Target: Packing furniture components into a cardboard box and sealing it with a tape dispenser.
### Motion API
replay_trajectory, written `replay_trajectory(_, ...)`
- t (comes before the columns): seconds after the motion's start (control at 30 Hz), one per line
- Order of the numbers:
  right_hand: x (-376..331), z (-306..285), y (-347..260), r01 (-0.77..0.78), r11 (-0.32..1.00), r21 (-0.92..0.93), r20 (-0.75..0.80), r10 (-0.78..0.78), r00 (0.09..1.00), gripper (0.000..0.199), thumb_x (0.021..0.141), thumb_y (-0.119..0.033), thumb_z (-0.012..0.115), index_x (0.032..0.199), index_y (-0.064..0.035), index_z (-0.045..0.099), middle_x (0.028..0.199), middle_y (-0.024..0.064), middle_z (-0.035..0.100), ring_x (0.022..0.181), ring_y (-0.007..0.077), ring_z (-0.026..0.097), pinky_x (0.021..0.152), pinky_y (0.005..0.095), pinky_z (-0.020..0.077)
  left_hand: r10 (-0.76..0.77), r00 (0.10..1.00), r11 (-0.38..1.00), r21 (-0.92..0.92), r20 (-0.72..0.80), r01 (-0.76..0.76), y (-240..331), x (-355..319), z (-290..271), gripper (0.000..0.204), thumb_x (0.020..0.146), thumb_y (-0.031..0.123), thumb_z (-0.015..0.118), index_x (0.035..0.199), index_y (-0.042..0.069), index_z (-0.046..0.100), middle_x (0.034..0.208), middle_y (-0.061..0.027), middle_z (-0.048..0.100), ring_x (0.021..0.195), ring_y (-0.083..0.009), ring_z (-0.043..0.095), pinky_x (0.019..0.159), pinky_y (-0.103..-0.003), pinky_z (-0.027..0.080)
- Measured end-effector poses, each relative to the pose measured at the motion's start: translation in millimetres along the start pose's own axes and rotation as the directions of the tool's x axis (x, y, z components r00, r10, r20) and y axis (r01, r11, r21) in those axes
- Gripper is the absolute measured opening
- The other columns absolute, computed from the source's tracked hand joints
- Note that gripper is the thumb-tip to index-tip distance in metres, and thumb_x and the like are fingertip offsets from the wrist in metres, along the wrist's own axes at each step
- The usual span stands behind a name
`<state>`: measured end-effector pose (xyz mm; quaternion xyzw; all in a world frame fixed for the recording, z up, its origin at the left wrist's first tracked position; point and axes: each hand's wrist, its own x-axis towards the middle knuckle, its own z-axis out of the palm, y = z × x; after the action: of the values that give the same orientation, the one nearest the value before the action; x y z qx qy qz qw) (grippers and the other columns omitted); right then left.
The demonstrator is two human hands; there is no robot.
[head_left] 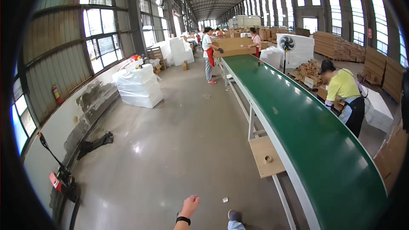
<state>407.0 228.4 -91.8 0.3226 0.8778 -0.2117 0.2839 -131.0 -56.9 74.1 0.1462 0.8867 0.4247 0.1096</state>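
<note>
My left hand (pixel 189 205) hangs low at the bottom middle of the view, with a black band on the wrist. It holds nothing and its fingers are loosely spread above the shiny concrete floor (pixel 170 153). My shoe (pixel 234 216) shows just to its right. A small scrap (pixel 225 199) lies on the floor close by. My right hand is out of view. A long green conveyor belt (pixel 298 115) runs away from me on the right.
Under the belt sits a wooden shelf (pixel 264 164) with a tape roll (pixel 267 159). Two people at the belt's far end hold a big cardboard box (pixel 232 47). A person in yellow (pixel 343 87) bends beyond the belt. White wrapped stacks (pixel 138 86) and a pallet jack (pixel 64 181) stand left.
</note>
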Motion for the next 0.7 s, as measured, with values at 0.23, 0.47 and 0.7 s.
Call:
replay_trajectory(0.23, 197.6, -223.7, -144.9, -0.003, 0.994, 0.108, -0.143, 0.018, 0.989, 0.018, 0.081, -0.016, 0.057, 0.082, -0.0081, 0.073, 0.089, 0.0197, 0.068, 0.085, 0.0356, 0.066, 0.074, 0.0434, 0.0541, -0.124, 0.991, 0.990, 0.071, 0.049, 0.120, -183.0, 71.3, 49.1, 0.029, 0.084, 0.026, 0.057, 0.088, -0.001, 0.067, 0.071, -0.0118, 0.066, 0.065, -0.0293, 0.062, 0.057, -0.050, 0.047)
replay_trajectory(0.47, 499.6, -463.7, -318.7, 0.271, 0.937, 0.221, -0.258, -0.212, 0.943, 0.034, 0.087, -0.035, 0.056, 0.104, -0.0077, 0.066, 0.090, 0.0113, 0.069, 0.077, 0.0273, 0.066, 0.073, 0.0360, 0.0527, -0.314, 0.949, 0.936, -0.163, 0.013, 0.312, -241.9, 156.3, 96.4, 0.032, 0.089, 0.031, 0.057, 0.091, 0.001, 0.067, 0.087, -0.0096, 0.070, 0.080, -0.0216, 0.064, 0.069, -0.045, 0.050)
replay_trajectory(0.7, 665.5, -609.4, -452.6, 0.368, 0.841, 0.396, -0.139, -0.342, 0.929, 0.035, 0.088, -0.036, 0.054, 0.105, -0.0082, 0.068, 0.099, 0.0135, 0.069, 0.090, 0.0276, 0.066, 0.079, 0.0378, 0.0510, -0.375, 0.927, 0.855, -0.380, 0.018, 0.354, -226.0, 337.9, 82.3, 0.031, 0.090, 0.031, 0.057, 0.090, 0.002, 0.067, 0.085, -0.0087, 0.069, 0.078, -0.0209, 0.063, 0.068, -0.044, 0.050)
